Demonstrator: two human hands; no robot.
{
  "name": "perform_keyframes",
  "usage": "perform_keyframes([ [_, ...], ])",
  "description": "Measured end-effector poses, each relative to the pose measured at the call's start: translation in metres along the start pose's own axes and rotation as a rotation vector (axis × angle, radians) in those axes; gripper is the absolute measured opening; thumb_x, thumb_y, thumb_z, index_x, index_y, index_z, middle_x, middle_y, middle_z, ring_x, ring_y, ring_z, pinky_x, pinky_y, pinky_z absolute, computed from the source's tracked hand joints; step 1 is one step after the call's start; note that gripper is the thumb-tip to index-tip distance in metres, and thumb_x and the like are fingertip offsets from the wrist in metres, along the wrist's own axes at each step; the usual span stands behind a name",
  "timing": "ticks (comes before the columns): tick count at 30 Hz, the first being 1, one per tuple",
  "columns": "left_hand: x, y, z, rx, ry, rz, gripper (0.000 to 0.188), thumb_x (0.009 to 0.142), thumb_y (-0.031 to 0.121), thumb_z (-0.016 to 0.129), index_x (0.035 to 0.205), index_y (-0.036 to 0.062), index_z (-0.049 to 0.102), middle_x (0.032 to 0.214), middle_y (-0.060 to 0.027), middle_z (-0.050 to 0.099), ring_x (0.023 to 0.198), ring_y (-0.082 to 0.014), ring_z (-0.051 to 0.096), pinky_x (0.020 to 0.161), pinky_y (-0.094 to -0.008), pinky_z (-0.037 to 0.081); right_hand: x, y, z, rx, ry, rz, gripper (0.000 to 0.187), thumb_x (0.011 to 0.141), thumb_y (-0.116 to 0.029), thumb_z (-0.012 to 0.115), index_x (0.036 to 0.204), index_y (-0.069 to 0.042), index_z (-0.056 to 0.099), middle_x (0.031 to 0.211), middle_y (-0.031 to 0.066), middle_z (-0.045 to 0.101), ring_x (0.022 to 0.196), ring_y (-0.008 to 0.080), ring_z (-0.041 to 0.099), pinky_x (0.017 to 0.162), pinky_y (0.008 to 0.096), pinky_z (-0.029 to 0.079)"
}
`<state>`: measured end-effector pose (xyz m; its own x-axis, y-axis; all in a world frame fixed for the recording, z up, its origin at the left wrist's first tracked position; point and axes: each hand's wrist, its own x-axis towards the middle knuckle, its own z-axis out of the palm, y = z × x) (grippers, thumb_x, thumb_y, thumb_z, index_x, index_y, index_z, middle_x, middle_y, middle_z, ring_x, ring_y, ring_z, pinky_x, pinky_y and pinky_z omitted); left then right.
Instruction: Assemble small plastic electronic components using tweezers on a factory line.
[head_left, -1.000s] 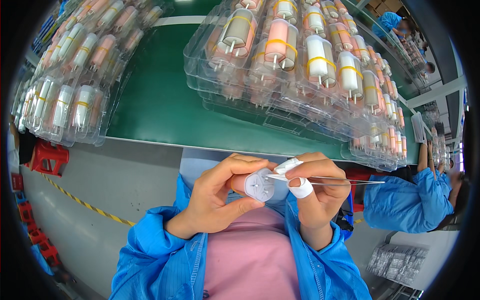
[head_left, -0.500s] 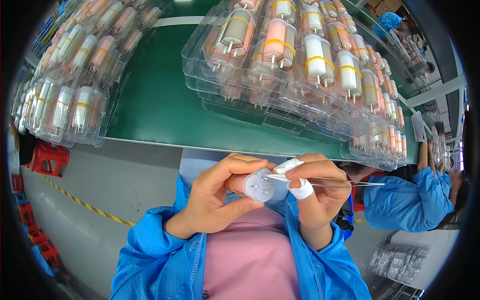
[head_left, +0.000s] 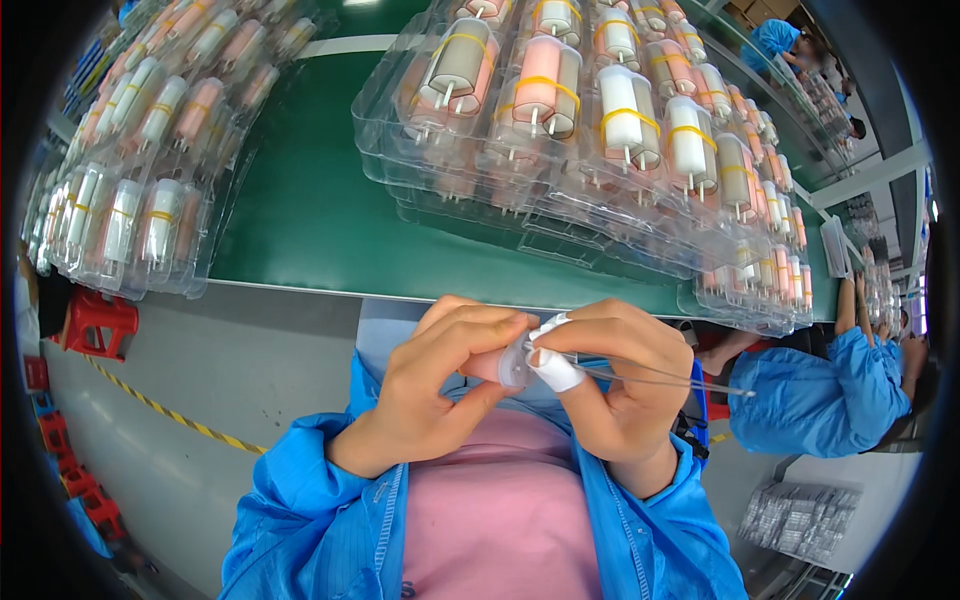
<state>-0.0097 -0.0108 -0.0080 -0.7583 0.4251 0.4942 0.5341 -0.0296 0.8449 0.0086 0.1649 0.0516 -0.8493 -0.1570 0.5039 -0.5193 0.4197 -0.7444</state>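
Just in front of my chest, my left hand (head_left: 430, 370) is closed round a small pink cylinder. Its translucent end cap (head_left: 514, 366) faces my right hand. White tape wraps the thumb and a fingertip of my right hand (head_left: 625, 385), and these meet at the cap's face, hiding most of it. A pair of thin metal tweezers (head_left: 670, 378) lies in that hand, the rear end sticking out to the right past the palm. The tweezers' tips are hidden behind the taped fingers, so I cannot tell what they touch.
Stacked clear plastic trays (head_left: 450, 190) of pink, white and grey cylinders in yellow bands stand on the green table (head_left: 300, 200). More trays (head_left: 130, 220) are at the left. A red stool (head_left: 105, 325) stands on the floor; a person in blue (head_left: 800, 405) is at the right.
My right fingers have moved left onto the cap, covering the face that showed before. The cap has turned more sideways, and the tweezers now slant down to the right.
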Motion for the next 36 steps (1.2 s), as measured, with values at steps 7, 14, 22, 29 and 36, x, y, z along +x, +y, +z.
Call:
perform_keyframes([
  [7,-0.002,0.004,0.005,-0.595,0.026,-0.2,0.051,0.076,-0.005,0.067,0.122,-0.0025,0.046,0.122,-0.0195,0.053,0.113,-0.0249,0.053,0.093,-0.0335,0.045,-0.012,0.004,0.005,0.367,0.272,0.117,0.012,0.073,0.004,0.067,0.084,0.004,0.064,0.081,0.014,0.066,0.073,0.0183,0.061,0.065,0.0265,0.048],
  [14,-0.003,0.002,0.003,-0.637,-0.02,-0.183,0.052,0.077,-0.006,0.066,0.125,-0.0033,0.044,0.125,-0.0196,0.051,0.119,-0.0245,0.05,0.098,-0.0341,0.043,-0.014,0.006,0.006,0.379,0.268,0.076,0.014,0.072,0.005,0.068,0.085,0.004,0.064,0.082,0.0148,0.066,0.073,0.0178,0.061,0.063,0.0257,0.048],
  [22,-0.004,-0.001,0.005,-0.616,-0.004,-0.154,0.061,0.075,-0.004,0.07,0.126,0.001,0.037,0.125,-0.0204,0.051,0.116,-0.0229,0.051,0.093,-0.034,0.046,-0.013,0.007,0.009,0.354,0.235,0.057,0.015,0.072,0.004,0.068,0.087,0.003,0.064,0.083,0.0152,0.066,0.072,0.0183,0.061,0.062,0.0259,0.048],
  [29,-0.005,-0.002,0.003,-0.529,-0.073,-0.216,0.078,0.075,-0.004,0.069,0.136,0.0056,0.02,0.127,-0.0191,0.047,0.104,-0.0186,0.053,0.084,-0.0307,0.046,-0.021,0.01,0.01,0.447,0.321,0.169,0.015,0.074,0.003,0.066,0.089,0.004,0.064,0.087,0.0146,0.064,0.079,0.0174,0.06,0.067,0.0256,0.047],
  [36,-0.005,0.009,0.008,-0.411,-0.012,-0.264,0.061,0.086,-0.001,0.051,0.14,-0.0022,0.022,0.128,-0.0185,0.043,0.106,-0.0183,0.045,0.092,-0.031,0.038,-0.021,0.009,0.013,0.425,0.419,0.146,0.017,0.074,0.002,0.068,0.091,0.003,0.064,0.09,0.014,0.063,0.081,0.0174,0.059,0.07,0.0266,0.047],
])
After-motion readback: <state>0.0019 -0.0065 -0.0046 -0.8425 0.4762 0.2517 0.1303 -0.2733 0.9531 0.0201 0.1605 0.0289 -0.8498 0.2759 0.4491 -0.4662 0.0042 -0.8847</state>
